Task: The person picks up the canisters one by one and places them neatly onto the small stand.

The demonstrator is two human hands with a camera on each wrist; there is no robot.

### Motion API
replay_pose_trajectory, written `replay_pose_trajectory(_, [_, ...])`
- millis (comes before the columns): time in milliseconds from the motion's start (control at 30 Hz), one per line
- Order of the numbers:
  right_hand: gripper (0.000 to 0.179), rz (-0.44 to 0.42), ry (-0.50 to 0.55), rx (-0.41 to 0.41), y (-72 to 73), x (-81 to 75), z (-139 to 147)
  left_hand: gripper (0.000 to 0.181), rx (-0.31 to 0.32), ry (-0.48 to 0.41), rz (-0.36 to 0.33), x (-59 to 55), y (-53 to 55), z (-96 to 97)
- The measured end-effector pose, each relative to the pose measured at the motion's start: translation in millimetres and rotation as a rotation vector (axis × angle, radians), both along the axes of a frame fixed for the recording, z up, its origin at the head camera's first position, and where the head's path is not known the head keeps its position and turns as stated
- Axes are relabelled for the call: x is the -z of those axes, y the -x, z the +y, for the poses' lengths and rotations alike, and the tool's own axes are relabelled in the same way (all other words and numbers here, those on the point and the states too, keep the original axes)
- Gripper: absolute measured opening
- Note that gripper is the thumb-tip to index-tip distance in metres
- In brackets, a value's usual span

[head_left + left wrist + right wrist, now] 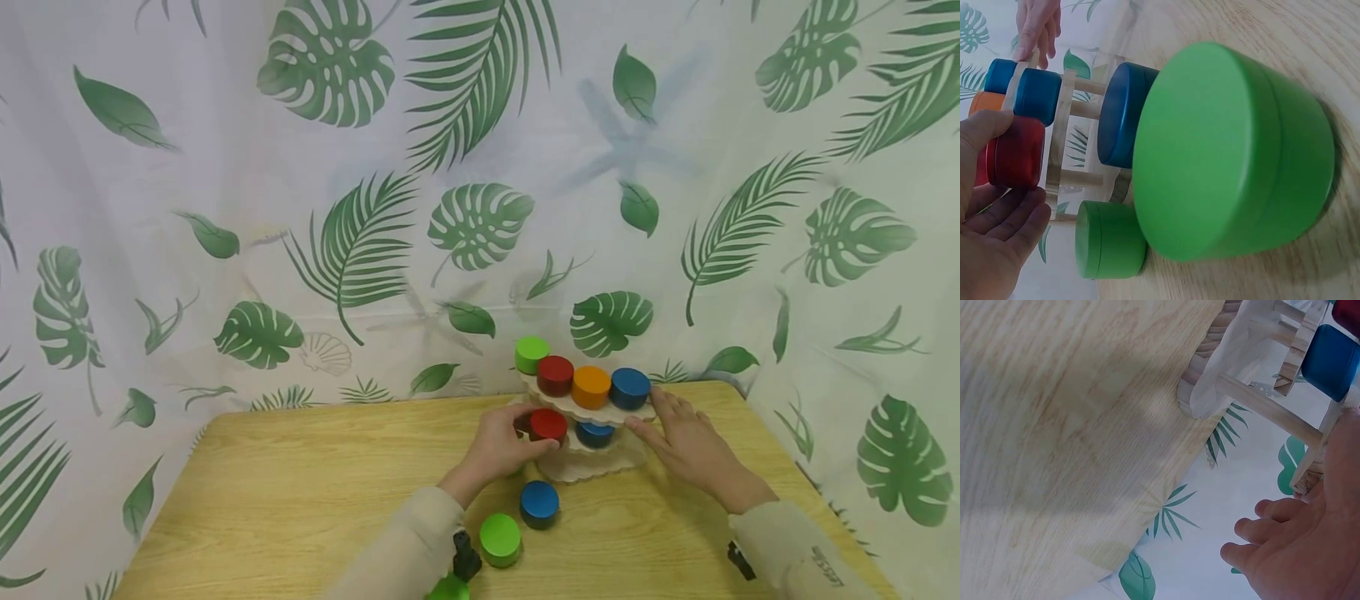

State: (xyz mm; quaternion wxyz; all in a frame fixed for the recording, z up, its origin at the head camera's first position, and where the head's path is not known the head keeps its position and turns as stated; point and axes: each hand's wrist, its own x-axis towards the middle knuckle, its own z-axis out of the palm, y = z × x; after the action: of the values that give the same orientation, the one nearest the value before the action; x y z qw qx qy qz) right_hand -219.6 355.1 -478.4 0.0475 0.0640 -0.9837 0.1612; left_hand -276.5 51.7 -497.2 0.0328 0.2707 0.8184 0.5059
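A wooden tiered rack [592,468] with scalloped shelves stands toward the back right of the table. My left hand [501,442] holds a round red tin [548,425] between thumb and fingers at the left part of the middle shelf. Beside it on that shelf is a blue tin [595,433], partly hidden by the top shelf. My right hand [693,446] grips the right end of the top shelf, thumb along the front edge. Along that shelf sit a green tin [532,354], another red tin [556,375], an orange tin [591,387] and another blue tin [630,388].
In front of the rack, a loose blue tin [539,505] and a green tin [500,540] stand on the wooden table [300,492]. Another green tin [450,588] shows beside the left sleeve. A leaf-patterned curtain [480,300] hangs behind the table.
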Motion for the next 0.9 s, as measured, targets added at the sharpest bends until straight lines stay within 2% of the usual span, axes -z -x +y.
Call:
replay_pose_trajectory(133, [0.085,0.004,-0.002,-0.001,0.3,0.4,1,0.049,0.001,0.014,-0.017,1.1,0.2,1.5])
replay_pose_trajectory(533, [0.085,0.003,-0.003,-0.002,0.4,0.8,0,0.050,-0.001,0.026,0.014,2.9,0.6,8.2])
replay_pose_trajectory(900, [0.086,-0.003,-0.056,0.011,-0.4,-5.1,0,0.058,-0.030,0.047,-0.024,5.9,4.5,13.2])
